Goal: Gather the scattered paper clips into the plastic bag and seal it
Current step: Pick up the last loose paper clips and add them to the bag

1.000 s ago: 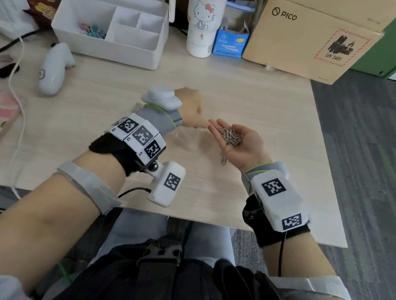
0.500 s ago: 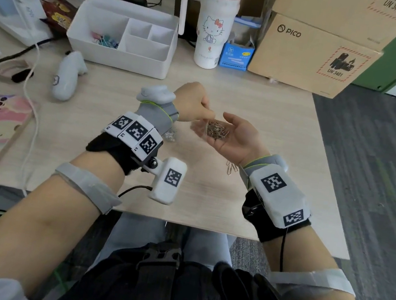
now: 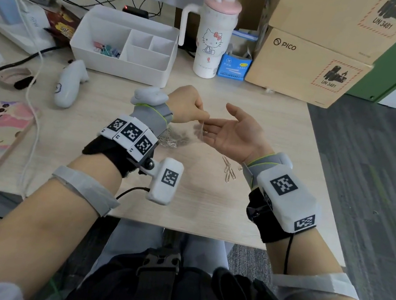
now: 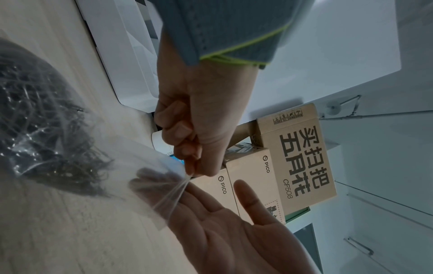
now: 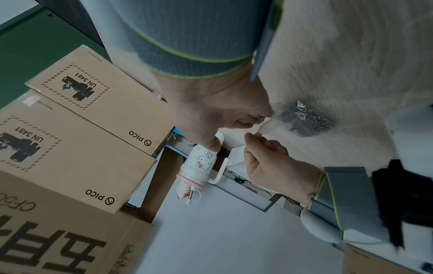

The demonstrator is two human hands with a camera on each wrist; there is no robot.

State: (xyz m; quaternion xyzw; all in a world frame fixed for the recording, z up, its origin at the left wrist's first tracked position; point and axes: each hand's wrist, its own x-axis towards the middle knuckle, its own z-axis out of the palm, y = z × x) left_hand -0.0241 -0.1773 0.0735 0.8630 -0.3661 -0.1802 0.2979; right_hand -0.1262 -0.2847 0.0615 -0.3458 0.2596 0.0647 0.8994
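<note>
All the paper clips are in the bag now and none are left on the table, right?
Not quite. Most paper clips sit in the plastic bag pinched by the left hand, but the head view shows a few loose clips on the table.

Your head view is bright and evenly lit, with soft shadows under both wrists on the desk and wide-angle bending at the edges. Your wrist views run dimmer and bluish, strongly warped. Glare flecks the plastic bag, and the wood grain smears with blur.
</note>
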